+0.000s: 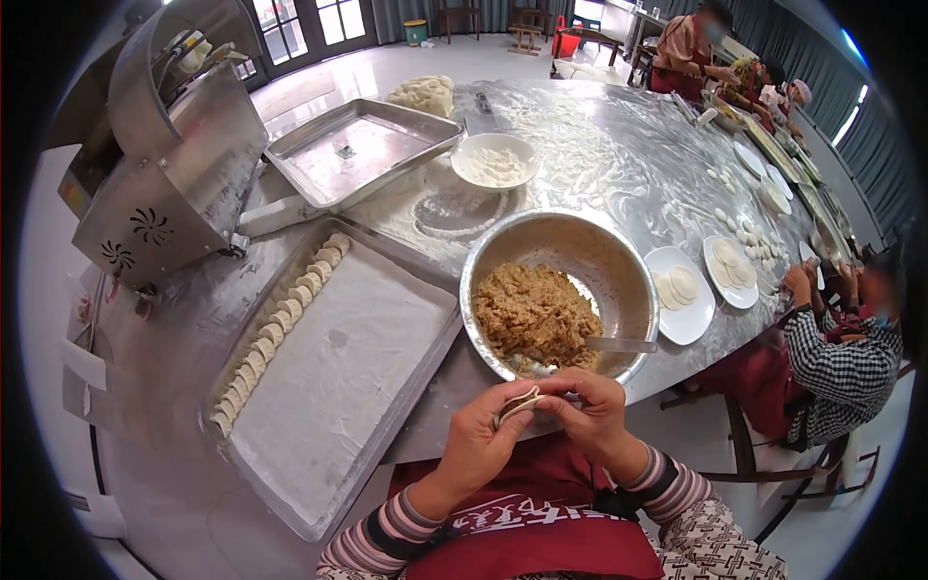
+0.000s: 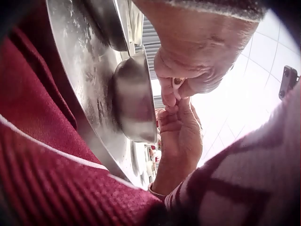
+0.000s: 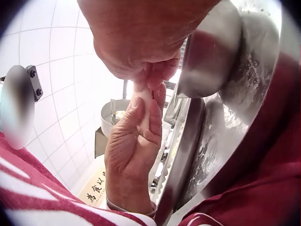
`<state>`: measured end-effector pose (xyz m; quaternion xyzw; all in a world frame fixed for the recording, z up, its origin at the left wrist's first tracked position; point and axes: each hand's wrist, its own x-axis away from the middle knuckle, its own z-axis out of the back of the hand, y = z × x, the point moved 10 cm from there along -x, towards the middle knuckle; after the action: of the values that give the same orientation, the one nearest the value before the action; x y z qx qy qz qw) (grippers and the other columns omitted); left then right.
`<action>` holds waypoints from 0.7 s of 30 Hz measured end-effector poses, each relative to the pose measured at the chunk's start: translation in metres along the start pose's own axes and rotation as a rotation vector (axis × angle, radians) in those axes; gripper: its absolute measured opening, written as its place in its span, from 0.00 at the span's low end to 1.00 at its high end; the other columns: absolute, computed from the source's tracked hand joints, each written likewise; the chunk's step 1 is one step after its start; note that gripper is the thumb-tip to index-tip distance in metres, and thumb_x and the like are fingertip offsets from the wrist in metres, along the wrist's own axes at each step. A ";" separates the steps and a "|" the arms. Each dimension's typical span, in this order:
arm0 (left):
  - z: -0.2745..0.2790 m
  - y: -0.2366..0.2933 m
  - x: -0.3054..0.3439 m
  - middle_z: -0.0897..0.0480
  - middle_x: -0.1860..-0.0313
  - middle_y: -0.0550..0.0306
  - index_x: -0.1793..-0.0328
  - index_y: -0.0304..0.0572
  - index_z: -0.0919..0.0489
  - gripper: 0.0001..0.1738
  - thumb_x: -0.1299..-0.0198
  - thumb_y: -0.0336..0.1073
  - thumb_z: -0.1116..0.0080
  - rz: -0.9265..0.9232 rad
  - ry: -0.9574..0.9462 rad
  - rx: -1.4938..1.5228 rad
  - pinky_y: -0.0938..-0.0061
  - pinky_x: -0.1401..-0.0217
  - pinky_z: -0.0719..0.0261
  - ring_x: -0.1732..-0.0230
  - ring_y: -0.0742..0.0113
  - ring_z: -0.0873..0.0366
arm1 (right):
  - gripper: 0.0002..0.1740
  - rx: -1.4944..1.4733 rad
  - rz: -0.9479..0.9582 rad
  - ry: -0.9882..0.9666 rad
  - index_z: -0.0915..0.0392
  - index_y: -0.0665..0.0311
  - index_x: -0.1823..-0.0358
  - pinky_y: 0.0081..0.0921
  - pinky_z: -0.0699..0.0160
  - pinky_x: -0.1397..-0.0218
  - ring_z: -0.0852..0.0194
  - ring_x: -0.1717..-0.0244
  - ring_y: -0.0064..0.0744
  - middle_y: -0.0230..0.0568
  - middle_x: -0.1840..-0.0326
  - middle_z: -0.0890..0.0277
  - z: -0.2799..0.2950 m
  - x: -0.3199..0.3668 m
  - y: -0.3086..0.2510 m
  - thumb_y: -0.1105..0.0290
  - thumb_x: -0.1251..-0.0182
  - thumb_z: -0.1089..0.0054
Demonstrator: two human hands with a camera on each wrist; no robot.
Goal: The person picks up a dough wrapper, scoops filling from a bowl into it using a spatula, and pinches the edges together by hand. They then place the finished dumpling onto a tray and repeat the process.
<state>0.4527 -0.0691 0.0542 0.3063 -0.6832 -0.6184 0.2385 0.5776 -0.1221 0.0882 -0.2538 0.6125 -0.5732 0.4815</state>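
A folded dough wrapper [image 1: 517, 404] with brown filling showing inside is held between both hands, just in front of the steel bowl [image 1: 633, 253]. The left hand [image 1: 481, 435] grips its left side with thumb and fingers; the right hand [image 1: 592, 414] pinches its right end. Brown filling [image 1: 536, 309] lies in the bowl with a spoon [image 1: 621, 344] resting in it. In the left wrist view the wrapper [image 2: 177, 84] shows between the fingertips, and in the right wrist view the pale dough [image 3: 144, 101] lies along the left hand's fingers.
A lined tray [image 1: 329, 358] at the left bears a row of dumplings [image 1: 261, 353]. Behind stand a flour bowl [image 1: 495, 162], an empty metal tray [image 1: 362, 145] and a machine [image 1: 174, 184]. Plates of wrappers [image 1: 680, 319] are at the right; several people sit beyond.
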 end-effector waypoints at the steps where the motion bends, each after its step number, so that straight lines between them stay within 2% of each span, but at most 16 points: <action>1: -0.002 0.002 0.000 0.20 0.49 0.54 0.40 0.32 0.28 0.18 0.37 0.22 0.46 0.000 -0.022 -0.022 0.80 0.47 0.23 0.50 0.74 0.23 | 0.06 0.085 0.059 -0.039 0.18 0.67 0.66 0.23 0.23 0.67 0.19 0.69 0.33 0.43 0.69 0.19 -0.002 -0.001 -0.006 0.79 0.47 0.33; 2: -0.002 0.003 0.000 0.20 0.49 0.54 0.40 0.32 0.28 0.18 0.37 0.22 0.46 0.000 -0.022 -0.023 0.80 0.47 0.23 0.50 0.74 0.23 | 0.05 0.170 0.118 -0.078 0.19 0.67 0.67 0.24 0.23 0.67 0.19 0.69 0.34 0.43 0.69 0.19 -0.005 -0.001 -0.011 0.79 0.47 0.33; 5: -0.004 0.001 0.000 0.20 0.49 0.55 0.41 0.32 0.28 0.17 0.37 0.22 0.46 0.036 -0.035 -0.060 0.80 0.47 0.25 0.50 0.76 0.23 | 0.05 0.180 0.172 -0.077 0.19 0.68 0.68 0.24 0.23 0.67 0.19 0.69 0.34 0.44 0.69 0.19 -0.007 0.001 -0.012 0.77 0.47 0.32; 6: -0.003 0.003 0.000 0.20 0.50 0.54 0.42 0.32 0.28 0.17 0.37 0.22 0.46 0.012 -0.014 -0.042 0.80 0.46 0.25 0.50 0.75 0.23 | 0.05 0.179 0.171 -0.076 0.19 0.68 0.68 0.24 0.23 0.67 0.19 0.69 0.34 0.44 0.69 0.19 -0.007 0.001 -0.015 0.77 0.47 0.32; 8: -0.003 0.005 -0.002 0.20 0.50 0.54 0.42 0.32 0.28 0.16 0.37 0.23 0.45 -0.020 0.007 -0.027 0.79 0.46 0.25 0.50 0.75 0.23 | 0.05 0.257 0.283 -0.034 0.19 0.68 0.68 0.24 0.23 0.66 0.19 0.69 0.35 0.44 0.69 0.19 -0.005 -0.001 -0.033 0.77 0.47 0.32; 10: 0.006 0.002 -0.002 0.21 0.49 0.53 0.43 0.32 0.28 0.16 0.37 0.23 0.44 -0.029 0.131 0.243 0.78 0.44 0.25 0.48 0.72 0.23 | 0.06 0.240 0.303 -0.011 0.19 0.69 0.67 0.23 0.24 0.66 0.20 0.69 0.32 0.43 0.69 0.20 -0.004 0.001 -0.030 0.77 0.47 0.32; 11: 0.007 0.003 -0.002 0.21 0.49 0.53 0.43 0.32 0.28 0.16 0.37 0.23 0.44 -0.033 0.131 0.241 0.78 0.44 0.25 0.48 0.72 0.23 | 0.07 0.222 0.316 0.009 0.20 0.69 0.66 0.22 0.25 0.66 0.21 0.69 0.30 0.41 0.69 0.20 -0.002 0.002 -0.030 0.77 0.46 0.31; 12: 0.007 0.003 -0.002 0.21 0.48 0.52 0.43 0.31 0.28 0.16 0.37 0.23 0.44 -0.019 0.128 0.270 0.78 0.44 0.25 0.48 0.72 0.23 | 0.07 0.222 0.319 0.009 0.20 0.69 0.66 0.22 0.25 0.66 0.21 0.69 0.30 0.41 0.69 0.20 -0.002 0.002 -0.031 0.77 0.46 0.31; 14: 0.007 0.001 -0.002 0.21 0.47 0.51 0.43 0.31 0.28 0.16 0.38 0.23 0.44 -0.004 0.124 0.299 0.78 0.43 0.25 0.47 0.71 0.23 | 0.09 0.134 0.154 -0.025 0.19 0.69 0.64 0.21 0.25 0.67 0.22 0.68 0.28 0.40 0.68 0.20 -0.003 -0.001 -0.020 0.77 0.47 0.31; 17: 0.006 0.002 -0.001 0.21 0.47 0.51 0.43 0.31 0.28 0.16 0.37 0.23 0.44 -0.022 0.106 0.266 0.78 0.43 0.26 0.47 0.71 0.23 | 0.12 0.139 0.111 -0.074 0.18 0.67 0.61 0.22 0.24 0.66 0.21 0.67 0.29 0.41 0.66 0.20 -0.006 -0.001 -0.008 0.78 0.49 0.31; 21: 0.010 -0.001 0.001 0.21 0.46 0.52 0.43 0.30 0.28 0.17 0.37 0.23 0.44 -0.012 0.104 0.058 0.79 0.42 0.26 0.47 0.71 0.23 | 0.12 0.196 0.213 -0.063 0.18 0.67 0.61 0.22 0.24 0.66 0.21 0.67 0.30 0.42 0.65 0.20 -0.009 -0.001 -0.017 0.77 0.49 0.30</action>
<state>0.4452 -0.0628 0.0519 0.3490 -0.6857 -0.5829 0.2611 0.5658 -0.1209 0.1033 -0.1570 0.5618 -0.5678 0.5808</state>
